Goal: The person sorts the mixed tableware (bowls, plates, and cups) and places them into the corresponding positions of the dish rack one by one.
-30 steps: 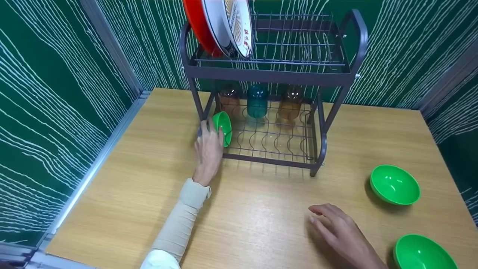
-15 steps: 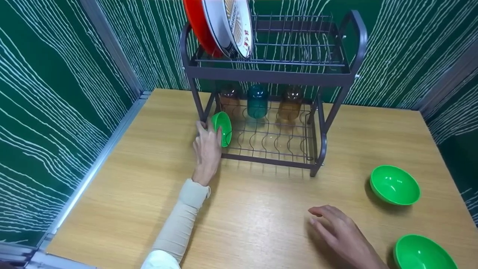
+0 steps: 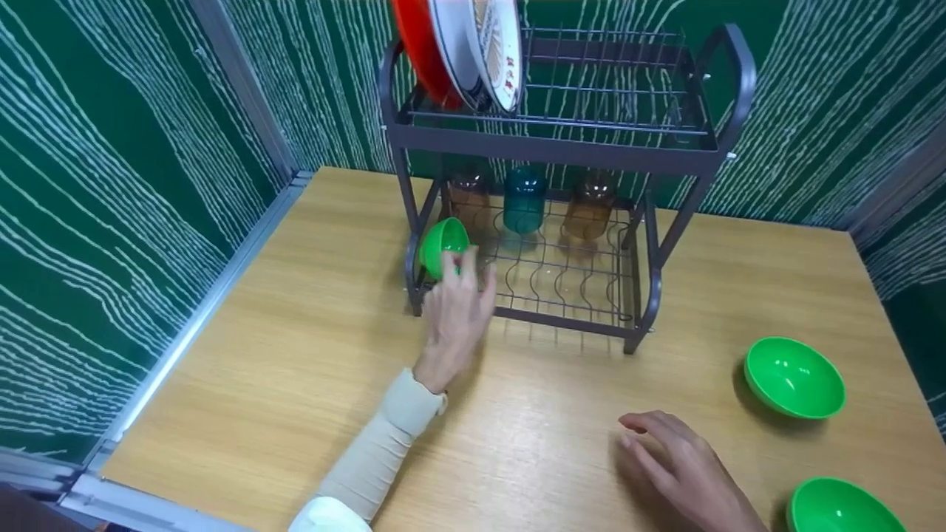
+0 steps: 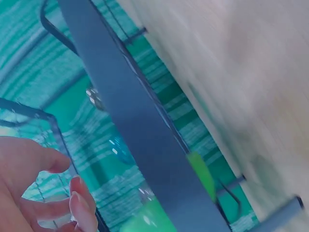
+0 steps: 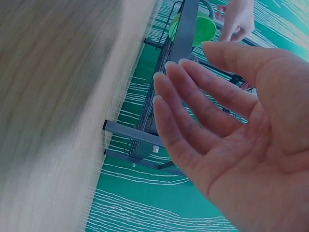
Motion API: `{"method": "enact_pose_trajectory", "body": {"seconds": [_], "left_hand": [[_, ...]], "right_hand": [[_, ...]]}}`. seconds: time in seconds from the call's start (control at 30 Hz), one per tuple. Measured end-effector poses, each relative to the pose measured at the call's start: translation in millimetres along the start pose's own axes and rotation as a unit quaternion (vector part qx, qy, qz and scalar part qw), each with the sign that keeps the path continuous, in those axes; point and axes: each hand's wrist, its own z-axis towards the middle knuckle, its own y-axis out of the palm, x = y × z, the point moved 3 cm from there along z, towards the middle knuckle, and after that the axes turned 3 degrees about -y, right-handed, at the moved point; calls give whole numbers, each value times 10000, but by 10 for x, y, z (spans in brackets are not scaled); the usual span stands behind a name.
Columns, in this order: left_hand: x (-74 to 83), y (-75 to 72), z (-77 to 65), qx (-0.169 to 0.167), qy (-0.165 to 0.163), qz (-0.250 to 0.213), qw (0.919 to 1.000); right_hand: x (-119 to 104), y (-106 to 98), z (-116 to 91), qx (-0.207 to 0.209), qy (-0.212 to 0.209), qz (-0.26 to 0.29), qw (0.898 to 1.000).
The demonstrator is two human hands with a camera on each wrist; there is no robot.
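A small green bowl [image 3: 442,242] leans on its side at the left end of the dark two-tier dish rack's [image 3: 554,148] lower tier. My left hand [image 3: 457,314] is in front of it, and its fingers overlap the bowl in the head view. In the left wrist view, that hand's bent fingers [image 4: 82,212] hold nothing and are apart from the green bowl [image 4: 152,217]. My right hand [image 3: 684,469] hovers low over the table, fingers relaxed and gently bent, palm bare in the right wrist view.
Two more green bowls [image 3: 794,377] stand upright on the table at right, one near the front edge. Several plates [image 3: 495,59] stand in the upper tier's left end. Three tinted glasses [image 3: 524,199] line the lower tier's back.
My left hand has let go of the bowl and moved right, across its front. The bowl now leans farther left. My right hand keeps its pose; the head view has shifted slightly.
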Motion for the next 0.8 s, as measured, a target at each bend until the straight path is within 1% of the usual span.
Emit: {"method": "enact_pose_trajectory", "body": {"seconds": [0.07, 0.13, 0.3, 0.37, 0.43, 0.53, 0.63, 0.73, 0.77, 0.8], "left_hand": [[109, 22, -28, -113, 89, -39, 9999], [201, 43, -60, -156, 201, -143, 9996], [380, 74, -142, -221, 468, -422, 9978], [439, 84, -170, -329, 532, -577, 9964], [491, 104, -198, -524, 560, -714, 9945], [560, 128, -242, -914, 552, -881, 9904], [617, 160, -289, -1234, 577, -920, 9864], [667, 184, -338, -1418, 683, -926, 9832], [680, 192, -355, -1459, 721, -936, 9822], [693, 198, -373, -1510, 753, -985, 9807]], "right_hand": [[1, -14, -13, 50, 14, 35, 10000], [4, -25, -28, 112, 8, 55, 9999], [13, -63, -53, 200, 41, 37, 9998], [20, -86, -60, 261, 33, -7, 9997], [32, -112, -70, 349, 12, -40, 9994], [55, -155, -92, 479, 40, -170, 9987], [86, -200, -134, 834, -88, -288, 9961], [124, -252, -185, 1262, -320, -416, 9906], [138, -270, -202, 1364, -338, -453, 9890], [155, -288, -215, 1380, -255, -510, 9888]]}}
